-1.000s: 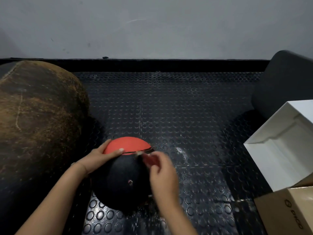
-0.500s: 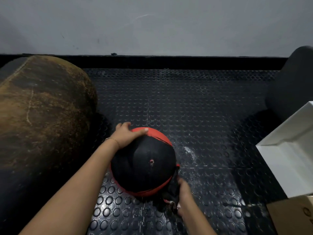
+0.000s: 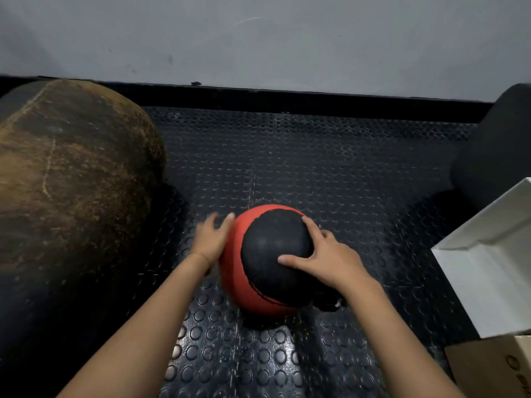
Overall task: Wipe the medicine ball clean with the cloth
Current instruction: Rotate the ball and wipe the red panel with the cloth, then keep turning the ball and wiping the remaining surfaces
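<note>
The red and black medicine ball point(image 3: 258, 282) sits on the studded black floor mat point(image 3: 330, 173), black panel facing up and red on its left side. My left hand point(image 3: 211, 238) presses flat against the ball's left side, fingers spread and blurred. My right hand point(image 3: 321, 259) lies on the ball's upper right, fingers spread over the black panel. A dark cloth point(image 3: 327, 300) with a small white tag lies bunched on the mat against the ball's lower right, under my right wrist and partly hidden. Neither hand holds it.
A large worn brown and black bag point(image 3: 66, 191) fills the left side. An open white box point(image 3: 494, 254) and a cardboard box point(image 3: 494, 366) stand at the right, with a dark rounded object point(image 3: 500, 145) behind them. A grey wall point(image 3: 258, 38) closes the far end.
My right hand has left the cloth on the mat and come up onto the ball. My left hand slid from the ball's top to its left side, and the ball has turned.
</note>
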Action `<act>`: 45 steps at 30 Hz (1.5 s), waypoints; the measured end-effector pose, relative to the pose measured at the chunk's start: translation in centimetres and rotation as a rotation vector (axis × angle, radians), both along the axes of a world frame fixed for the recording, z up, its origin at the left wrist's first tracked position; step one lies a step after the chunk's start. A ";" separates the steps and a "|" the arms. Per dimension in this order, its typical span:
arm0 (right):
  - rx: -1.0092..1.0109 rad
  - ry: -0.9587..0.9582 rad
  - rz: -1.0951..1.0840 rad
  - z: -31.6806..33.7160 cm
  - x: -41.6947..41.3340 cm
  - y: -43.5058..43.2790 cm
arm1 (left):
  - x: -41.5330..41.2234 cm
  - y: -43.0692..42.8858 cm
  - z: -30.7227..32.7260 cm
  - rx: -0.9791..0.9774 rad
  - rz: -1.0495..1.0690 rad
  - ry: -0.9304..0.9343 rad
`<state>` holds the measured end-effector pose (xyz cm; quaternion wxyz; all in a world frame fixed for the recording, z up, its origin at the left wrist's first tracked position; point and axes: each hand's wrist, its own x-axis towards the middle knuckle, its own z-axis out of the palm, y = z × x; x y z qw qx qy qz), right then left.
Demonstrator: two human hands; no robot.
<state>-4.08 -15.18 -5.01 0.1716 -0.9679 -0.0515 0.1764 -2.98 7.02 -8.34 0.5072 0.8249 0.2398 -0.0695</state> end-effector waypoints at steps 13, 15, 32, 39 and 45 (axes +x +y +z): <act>0.751 0.288 -0.444 -3.4 -5.1 -8.5 | 0.3 -5.7 0.4 -0.198 -0.281 0.278; 0.848 0.335 -0.393 -4.1 -6.6 -8.6 | 0.7 -6.6 1.0 -0.130 -0.375 0.260; 1.434 0.327 -0.621 -13.8 -11.0 2.4 | -2.7 -4.1 2.5 0.646 -0.773 -0.052; 0.992 0.264 -0.780 -11.4 -11.8 -3.7 | -8.2 -3.4 0.8 0.943 -1.055 -0.411; 0.561 0.189 -0.480 -1.4 -1.9 -6.8 | -11.5 -1.4 -0.8 1.184 -1.265 -0.557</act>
